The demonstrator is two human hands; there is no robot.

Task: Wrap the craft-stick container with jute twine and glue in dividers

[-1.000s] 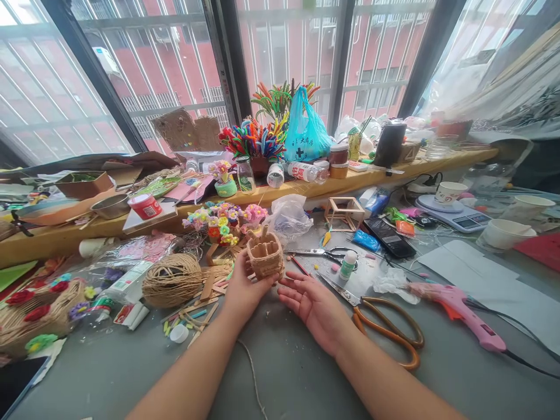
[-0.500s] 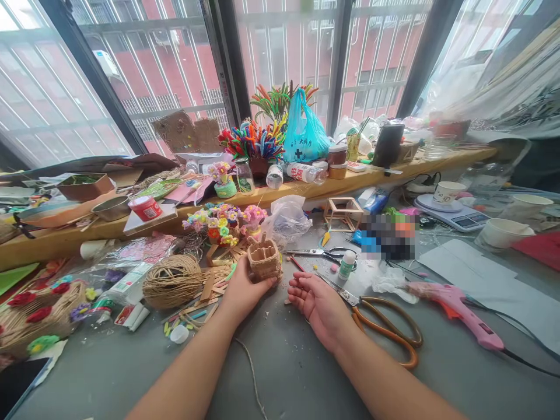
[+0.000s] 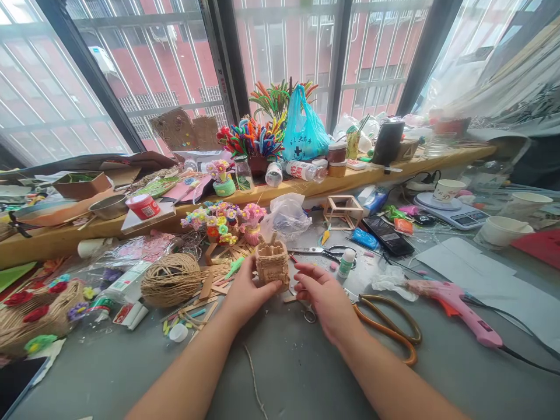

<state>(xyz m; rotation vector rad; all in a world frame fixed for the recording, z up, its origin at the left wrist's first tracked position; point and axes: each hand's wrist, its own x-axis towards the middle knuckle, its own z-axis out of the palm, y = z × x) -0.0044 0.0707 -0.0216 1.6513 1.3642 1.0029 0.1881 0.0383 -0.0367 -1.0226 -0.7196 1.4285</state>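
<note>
My left hand (image 3: 244, 290) grips a small twine-wrapped basket (image 3: 272, 263) from its left side, holding it upright just above the grey table (image 3: 297, 373). My right hand (image 3: 322, 296) lies palm down right of the basket, fingers loosely curled and a fingertip close to the basket's wall; it holds nothing that I can see. A ball of jute twine (image 3: 171, 279) sits left of my left hand, with a loose strand (image 3: 254, 373) trailing toward me. Orange-handled scissors (image 3: 385, 326) lie partly under my right hand.
A pink glue gun (image 3: 455, 303) with its cord lies at the right. Small scissors (image 3: 319, 252), a glue bottle (image 3: 347, 263), a phone (image 3: 387, 234), popsicle sticks (image 3: 205, 291) and paper flowers (image 3: 223, 219) crowd the space behind the basket. A cluttered wooden ledge (image 3: 280, 192) runs below the windows.
My right hand turned from palm up to palm down and moved up beside the basket. The left hand tipped the basket upright and shifted it slightly right.
</note>
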